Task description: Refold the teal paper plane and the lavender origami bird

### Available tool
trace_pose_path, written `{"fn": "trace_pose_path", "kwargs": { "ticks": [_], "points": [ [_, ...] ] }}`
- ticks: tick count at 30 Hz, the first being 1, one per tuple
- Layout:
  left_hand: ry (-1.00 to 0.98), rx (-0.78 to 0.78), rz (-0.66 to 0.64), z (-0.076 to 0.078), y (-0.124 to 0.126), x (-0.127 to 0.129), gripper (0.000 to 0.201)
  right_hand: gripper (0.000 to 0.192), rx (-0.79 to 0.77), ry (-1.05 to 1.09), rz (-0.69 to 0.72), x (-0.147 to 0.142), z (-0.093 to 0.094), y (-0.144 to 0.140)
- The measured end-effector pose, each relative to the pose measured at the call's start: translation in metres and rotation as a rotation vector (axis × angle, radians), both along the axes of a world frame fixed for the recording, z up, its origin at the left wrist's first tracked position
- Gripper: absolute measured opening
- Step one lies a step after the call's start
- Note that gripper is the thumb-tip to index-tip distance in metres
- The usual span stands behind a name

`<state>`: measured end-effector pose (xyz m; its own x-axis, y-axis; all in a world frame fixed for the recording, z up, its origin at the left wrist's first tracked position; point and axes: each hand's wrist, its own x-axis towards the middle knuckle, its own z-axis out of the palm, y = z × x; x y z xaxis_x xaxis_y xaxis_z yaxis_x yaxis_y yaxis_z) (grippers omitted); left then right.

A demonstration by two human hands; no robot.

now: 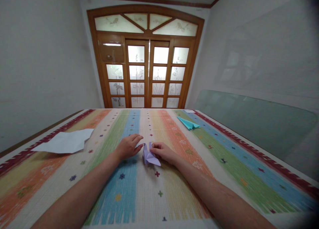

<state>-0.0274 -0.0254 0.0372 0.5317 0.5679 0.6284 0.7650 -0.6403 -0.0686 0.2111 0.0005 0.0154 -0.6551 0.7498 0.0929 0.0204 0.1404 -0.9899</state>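
The room is bare and white, with a wooden door of frosted glass panes (149,74) at the far end, and I look down on a desk covered with a striped woven cloth (139,189) in orange, green, blue and yellow. A large glass sheet (251,122) leans against the wall on the right.

In the middle of the cloth, between my two hands, lies a small lilac folded paper (150,156). It rests on the blue and pale stripes, with one pointed flap standing up and another spreading flat toward me. My right hand (163,152) has its grip pinched on the right edge of this paper, thumb and fingers closed on it. My left hand (129,145) is released, the palm is down on the cloth, and its fingertips lie just beside the left side of the paper; I cannot tell if they truly touch it.

Well apart on the left lies a white crumpled paper sheet (65,142), and far on the right a teal paper plane (188,123).

My judgement of the risks: the woven cloth is soft and uneven, so a crease pressed here may come out crooked. Only one hand really holds the model, so it may slide or turn when I push a fold. Thin paper may also tear at the point if I pull the standing flap too strongly, and my forearm could drag the cloth and shift everything.
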Motion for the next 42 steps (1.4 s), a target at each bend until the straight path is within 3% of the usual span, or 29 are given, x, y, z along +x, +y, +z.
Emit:
{"fn": "trace_pose_path", "kwargs": {
  "ticks": [16,20,25,36,42],
  "points": [
    [-0.107,-0.062,0.035,-0.001,0.001,0.001,0.022,0.031,0.062,-0.046,-0.008,-0.002,-0.004,0.002],
    [-0.217,-0.196,0.043,0.004,0.001,0.002,0.026,0.030,0.089,-0.010,-0.119,-0.004,-0.004,0.000],
    [-0.413,-0.488,-0.089,0.004,0.007,0.007,0.031,0.028,0.176,0.028,-0.265,-0.006,-0.008,0.004],
    [-0.778,-0.803,-0.096,-0.004,0.013,0.014,0.033,0.023,0.388,-0.090,-0.237,-0.008,-0.008,-0.002],
    [-0.951,-0.882,-0.077,-0.002,0.015,0.011,0.036,0.032,0.250,0.015,-0.333,-0.005,-0.003,-0.001]
  ]
}}
